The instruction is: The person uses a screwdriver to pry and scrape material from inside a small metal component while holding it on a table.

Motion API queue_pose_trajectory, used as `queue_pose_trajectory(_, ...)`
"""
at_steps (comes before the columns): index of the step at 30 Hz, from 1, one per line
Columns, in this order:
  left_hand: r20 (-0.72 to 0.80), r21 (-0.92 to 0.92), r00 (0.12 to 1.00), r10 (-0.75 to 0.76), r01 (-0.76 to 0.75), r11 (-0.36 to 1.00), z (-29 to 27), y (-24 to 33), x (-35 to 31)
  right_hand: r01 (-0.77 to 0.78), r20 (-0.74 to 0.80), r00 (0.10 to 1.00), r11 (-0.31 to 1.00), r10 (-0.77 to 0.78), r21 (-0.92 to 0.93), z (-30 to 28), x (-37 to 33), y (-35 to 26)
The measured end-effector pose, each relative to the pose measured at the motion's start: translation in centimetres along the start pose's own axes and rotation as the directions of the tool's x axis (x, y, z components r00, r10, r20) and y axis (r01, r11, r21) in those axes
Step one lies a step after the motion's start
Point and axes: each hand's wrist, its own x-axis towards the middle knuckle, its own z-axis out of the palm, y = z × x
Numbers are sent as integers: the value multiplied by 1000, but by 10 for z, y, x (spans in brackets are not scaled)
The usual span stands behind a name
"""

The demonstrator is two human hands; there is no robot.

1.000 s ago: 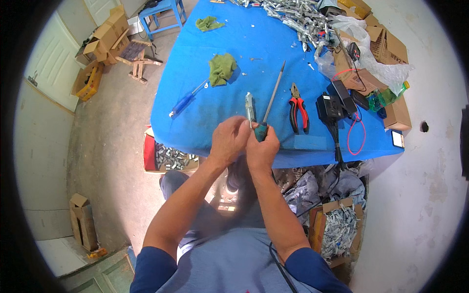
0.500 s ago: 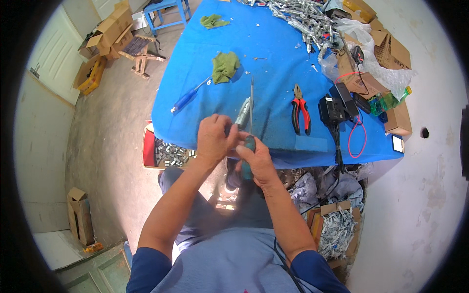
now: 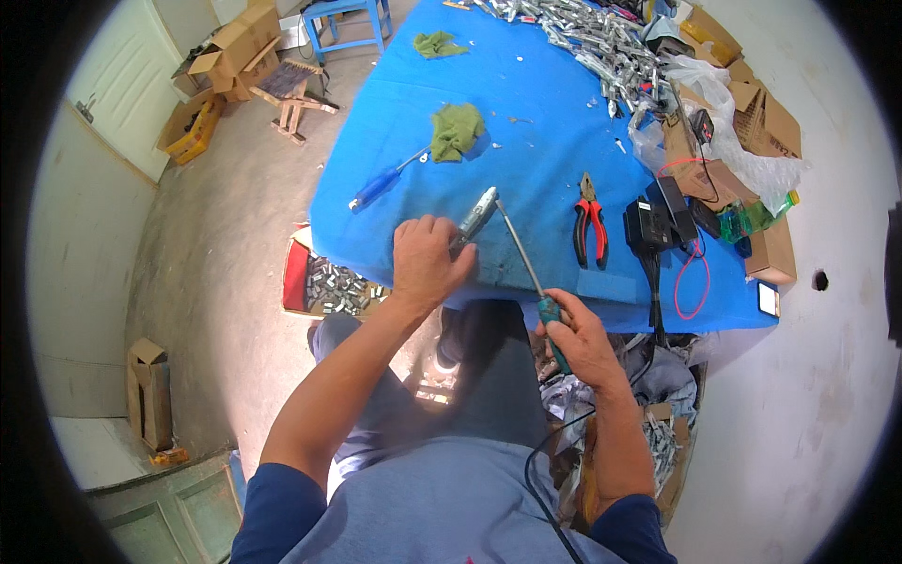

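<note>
A pale door (image 3: 132, 99) stands at ten o'clock, a blue stool (image 3: 343, 8) and wooden folding stool (image 3: 287, 83) towards eleven, a blue-draped table (image 3: 545, 103) at one. Partly bright floor (image 3: 202, 273) spreads at nine; a stained wall (image 3: 789, 338) fills three. Greenish panels (image 3: 155, 536) near eight may be a door.

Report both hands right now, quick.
Left hand: closed, holding a silver metal part.
Right hand: closed, holding a green-handled screwdriver.
</note>
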Motion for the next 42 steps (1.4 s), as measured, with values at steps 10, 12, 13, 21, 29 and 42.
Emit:
queue_pose_trajectory(10,5,2,1000,7,-7,1000,13,-3,0,96,32,995,981,-92,-171,-17,14,-9)
queue_pose_trajectory(12,6,-25,1000,0,0,1000,12,-3,0,74,-4,997,969,-77,-234,-19,16,-2)
queue_pose_trajectory(13,10,-39,1000,-8,8,999,11,-4,0,56,-20,998,963,-64,-265,-22,14,-1)
queue_pose_trajectory(21,28,-32,1000,-12,13,999,11,-5,0,99,-105,986,961,-130,-260,-31,-16,-2)
queue_pose_trajectory(29,49,-86,999,-19,23,996,6,-4,1,92,-40,993,926,-114,-366,-34,0,-23)
queue_pose_trajectory(42,120,-92,991,53,-42,995,0,-19,4,-110,50,992,993,112,-51,-39,-1,-27)
